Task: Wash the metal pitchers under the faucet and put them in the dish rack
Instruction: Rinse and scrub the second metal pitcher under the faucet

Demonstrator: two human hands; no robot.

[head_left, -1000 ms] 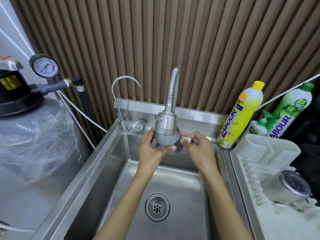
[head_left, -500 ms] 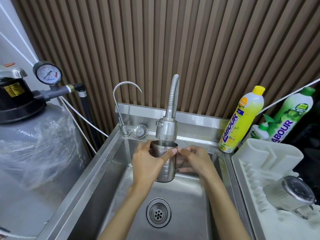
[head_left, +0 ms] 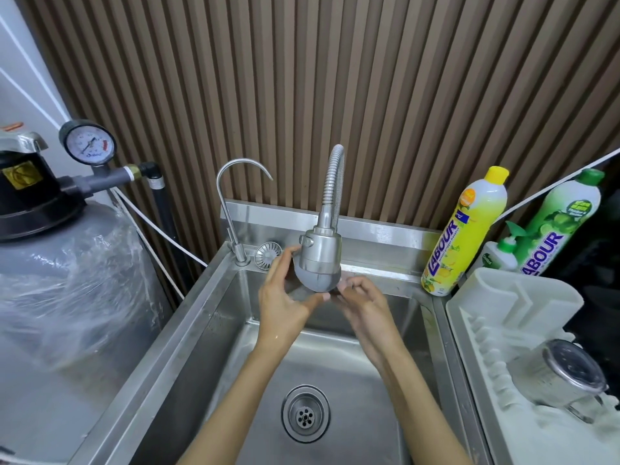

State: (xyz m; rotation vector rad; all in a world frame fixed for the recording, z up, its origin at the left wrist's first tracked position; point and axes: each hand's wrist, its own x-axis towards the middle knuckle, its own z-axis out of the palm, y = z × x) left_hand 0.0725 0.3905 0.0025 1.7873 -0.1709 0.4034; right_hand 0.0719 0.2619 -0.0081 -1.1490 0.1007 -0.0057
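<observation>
Under the faucet (head_left: 320, 260) both hands meet over the sink (head_left: 188, 317), left hand (head_left: 285, 297) cupped, right hand (head_left: 362, 302) curled beside it; whatever pitcher they may clasp is hidden behind the spray head, so I cannot tell; another pitcher (head_left: 557, 377) lies in the rack (head_left: 496, 297); wet steel is stiff, light, slippery; hold body and handle.

Bright, even light; wide-angle bending at edges; hands (head_left: 322, 300) motion-blurred.
</observation>
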